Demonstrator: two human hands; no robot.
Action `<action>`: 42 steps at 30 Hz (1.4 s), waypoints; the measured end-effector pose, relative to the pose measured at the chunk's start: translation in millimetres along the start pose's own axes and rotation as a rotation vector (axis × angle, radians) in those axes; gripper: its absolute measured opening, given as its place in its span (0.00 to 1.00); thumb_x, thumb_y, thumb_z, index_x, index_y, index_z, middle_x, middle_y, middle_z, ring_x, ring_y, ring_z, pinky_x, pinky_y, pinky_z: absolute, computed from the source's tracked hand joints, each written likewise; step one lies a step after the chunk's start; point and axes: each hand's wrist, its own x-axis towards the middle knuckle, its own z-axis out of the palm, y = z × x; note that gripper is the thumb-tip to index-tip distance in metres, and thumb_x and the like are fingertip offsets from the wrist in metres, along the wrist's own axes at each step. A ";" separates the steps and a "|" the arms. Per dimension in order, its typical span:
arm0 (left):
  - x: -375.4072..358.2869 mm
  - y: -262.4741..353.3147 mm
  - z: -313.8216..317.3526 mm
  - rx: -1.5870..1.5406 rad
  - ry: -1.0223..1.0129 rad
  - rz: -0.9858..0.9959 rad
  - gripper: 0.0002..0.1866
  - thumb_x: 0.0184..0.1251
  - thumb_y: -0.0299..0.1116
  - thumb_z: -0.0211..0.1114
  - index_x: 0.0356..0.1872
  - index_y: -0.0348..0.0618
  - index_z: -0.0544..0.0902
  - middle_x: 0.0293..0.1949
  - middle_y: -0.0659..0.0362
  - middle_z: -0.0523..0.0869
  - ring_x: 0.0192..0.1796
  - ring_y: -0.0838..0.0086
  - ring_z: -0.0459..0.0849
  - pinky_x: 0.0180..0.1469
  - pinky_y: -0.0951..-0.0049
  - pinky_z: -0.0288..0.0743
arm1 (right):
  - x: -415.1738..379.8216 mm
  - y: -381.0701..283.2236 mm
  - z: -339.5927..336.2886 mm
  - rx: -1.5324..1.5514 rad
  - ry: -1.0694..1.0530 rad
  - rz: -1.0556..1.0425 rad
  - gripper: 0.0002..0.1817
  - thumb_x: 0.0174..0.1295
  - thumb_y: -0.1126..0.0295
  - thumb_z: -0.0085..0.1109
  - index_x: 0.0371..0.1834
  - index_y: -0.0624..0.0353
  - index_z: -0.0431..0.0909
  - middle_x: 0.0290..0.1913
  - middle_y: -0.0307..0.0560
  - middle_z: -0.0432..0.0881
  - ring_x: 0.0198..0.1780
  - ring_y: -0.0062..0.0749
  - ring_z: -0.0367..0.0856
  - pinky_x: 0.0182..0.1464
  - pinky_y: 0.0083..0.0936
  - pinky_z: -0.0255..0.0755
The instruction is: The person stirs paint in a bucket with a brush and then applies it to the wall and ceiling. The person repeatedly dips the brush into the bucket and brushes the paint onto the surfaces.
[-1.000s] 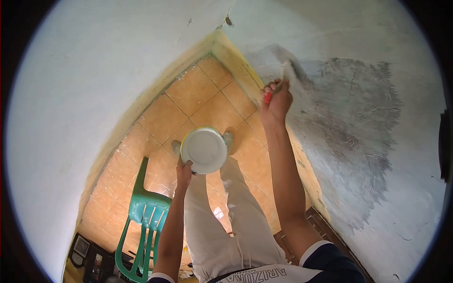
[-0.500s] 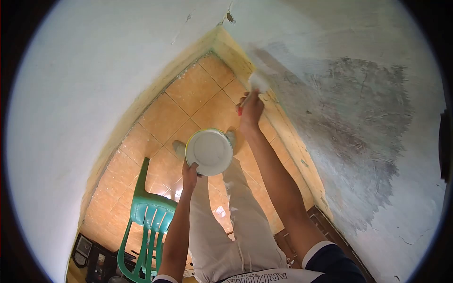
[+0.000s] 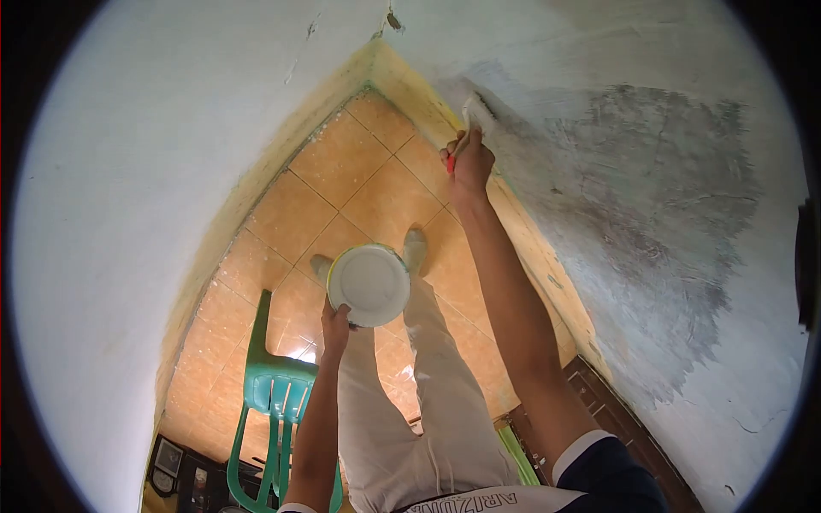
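Left hand (image 3: 336, 327): grips the white container (image 3: 369, 285) by its rim.
Right hand (image 3: 471, 163): clenched round a brush (image 3: 473, 116), bristles seemingly against the wall (image 3: 650, 197).

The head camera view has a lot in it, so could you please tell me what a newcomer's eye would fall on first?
Probably the large, rough-edged grey patch on the wall at the right. Next might come the pale round container near the centre, held at its rim by the left hand, and the green chair at lower left. Above the container, the right hand holds a pale tool beside that wall.
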 end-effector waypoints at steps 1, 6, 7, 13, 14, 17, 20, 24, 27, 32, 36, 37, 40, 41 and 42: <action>-2.8 7.2 0.5 -0.002 -0.002 0.006 0.29 0.64 0.30 0.54 0.68 0.37 0.72 0.46 0.49 0.87 0.34 0.67 0.89 0.23 0.74 0.83 | -17.8 -13.1 4.0 -0.004 -0.008 -0.077 0.24 0.81 0.51 0.45 0.39 0.64 0.74 0.21 0.41 0.73 0.20 0.26 0.69 0.26 0.28 0.69; -17.6 49.7 -0.8 0.006 0.015 0.014 0.28 0.61 0.29 0.56 0.65 0.36 0.74 0.40 0.51 0.86 0.30 0.69 0.86 0.22 0.73 0.80 | -104.2 -93.8 28.3 0.039 0.035 -0.201 0.22 0.80 0.51 0.48 0.38 0.61 0.74 0.21 0.39 0.71 0.21 0.25 0.68 0.27 0.26 0.67; -19.3 52.6 -1.8 0.000 0.019 0.022 0.28 0.61 0.29 0.56 0.65 0.36 0.74 0.40 0.51 0.86 0.30 0.69 0.86 0.22 0.73 0.80 | -121.6 -110.2 33.8 0.049 0.076 -0.232 0.24 0.80 0.49 0.47 0.39 0.63 0.73 0.20 0.41 0.72 0.21 0.25 0.69 0.26 0.25 0.67; -18.3 65.2 -3.5 -0.044 0.023 0.060 0.28 0.61 0.28 0.56 0.66 0.36 0.74 0.39 0.52 0.86 0.29 0.70 0.85 0.22 0.72 0.79 | -198.6 -185.2 48.1 -0.005 0.080 -0.401 0.26 0.80 0.47 0.47 0.38 0.62 0.73 0.19 0.40 0.72 0.19 0.23 0.68 0.25 0.24 0.67; -21.3 67.3 -3.0 -0.042 0.012 0.083 0.28 0.61 0.28 0.56 0.65 0.36 0.74 0.39 0.52 0.86 0.29 0.70 0.86 0.22 0.72 0.80 | -208.6 -192.1 44.7 -0.004 0.083 -0.405 0.26 0.80 0.47 0.47 0.38 0.62 0.73 0.19 0.40 0.72 0.19 0.23 0.68 0.25 0.24 0.67; -41.7 78.4 -0.7 -0.052 0.029 0.136 0.26 0.61 0.28 0.56 0.63 0.35 0.75 0.40 0.52 0.86 0.30 0.69 0.86 0.23 0.72 0.81 | -237.8 -217.5 41.1 -0.104 0.050 -0.444 0.26 0.81 0.46 0.45 0.38 0.61 0.73 0.17 0.40 0.72 0.16 0.22 0.68 0.21 0.23 0.65; -78.6 103.9 2.0 -0.055 0.072 0.215 0.24 0.61 0.28 0.56 0.60 0.35 0.76 0.43 0.51 0.87 0.32 0.68 0.88 0.25 0.71 0.83 | -235.3 -206.9 15.0 -0.251 -0.026 -0.270 0.26 0.82 0.48 0.41 0.39 0.61 0.75 0.16 0.39 0.72 0.14 0.20 0.69 0.18 0.21 0.63; -111.6 131.2 12.8 -0.112 0.019 0.161 0.26 0.62 0.30 0.57 0.63 0.37 0.74 0.45 0.51 0.87 0.31 0.65 0.89 0.26 0.71 0.85 | -198.0 -180.6 -15.2 -0.277 -0.039 -0.176 0.25 0.82 0.51 0.43 0.43 0.66 0.77 0.17 0.41 0.75 0.14 0.20 0.70 0.18 0.20 0.63; -113.4 136.0 16.7 -0.104 0.030 0.242 0.25 0.62 0.30 0.58 0.62 0.38 0.74 0.42 0.51 0.86 0.30 0.66 0.89 0.25 0.72 0.83 | -178.4 -181.8 -19.1 -0.262 0.012 -0.102 0.26 0.81 0.51 0.45 0.43 0.68 0.79 0.17 0.43 0.77 0.13 0.22 0.72 0.17 0.23 0.64; -145.5 194.5 23.5 -0.086 -0.068 0.098 0.23 0.61 0.30 0.58 0.59 0.38 0.75 0.40 0.53 0.85 0.29 0.67 0.88 0.24 0.73 0.82 | -200.2 -239.0 7.2 -0.120 0.061 -0.184 0.26 0.81 0.52 0.46 0.39 0.67 0.79 0.16 0.43 0.76 0.12 0.21 0.70 0.15 0.21 0.62; -143.9 230.8 6.0 0.005 -0.156 0.078 0.22 0.62 0.29 0.58 0.59 0.38 0.75 0.39 0.53 0.85 0.28 0.69 0.87 0.23 0.74 0.82 | -258.4 -269.9 38.0 -0.077 0.111 -0.343 0.23 0.81 0.55 0.47 0.37 0.66 0.78 0.14 0.40 0.74 0.13 0.20 0.70 0.17 0.21 0.62; -139.9 238.8 -2.6 0.008 -0.206 0.075 0.22 0.62 0.28 0.57 0.59 0.38 0.76 0.38 0.53 0.85 0.27 0.69 0.87 0.23 0.74 0.81 | -263.3 -269.2 45.2 -0.077 0.123 -0.428 0.23 0.81 0.56 0.47 0.36 0.65 0.78 0.13 0.39 0.74 0.13 0.19 0.71 0.17 0.21 0.63; -121.7 264.2 -29.9 0.145 -0.292 0.107 0.22 0.63 0.28 0.57 0.59 0.37 0.75 0.38 0.53 0.85 0.27 0.69 0.87 0.22 0.74 0.81 | -245.7 -250.2 61.7 -0.135 0.304 -0.587 0.21 0.81 0.58 0.48 0.35 0.64 0.76 0.14 0.41 0.74 0.14 0.24 0.74 0.18 0.25 0.64; -119.4 274.6 -37.6 0.195 -0.296 0.082 0.23 0.63 0.28 0.57 0.60 0.37 0.75 0.39 0.53 0.85 0.27 0.68 0.87 0.21 0.74 0.81 | -228.6 -235.5 62.3 -0.120 0.326 -0.581 0.21 0.81 0.58 0.48 0.35 0.64 0.76 0.14 0.41 0.74 0.14 0.24 0.74 0.18 0.25 0.64; -119.7 284.2 -44.6 0.222 -0.303 0.086 0.23 0.63 0.28 0.57 0.60 0.37 0.75 0.39 0.53 0.85 0.27 0.68 0.87 0.21 0.74 0.81 | -201.4 -213.9 59.7 -0.185 0.394 -0.628 0.20 0.81 0.59 0.49 0.34 0.64 0.76 0.15 0.44 0.75 0.15 0.30 0.76 0.19 0.29 0.66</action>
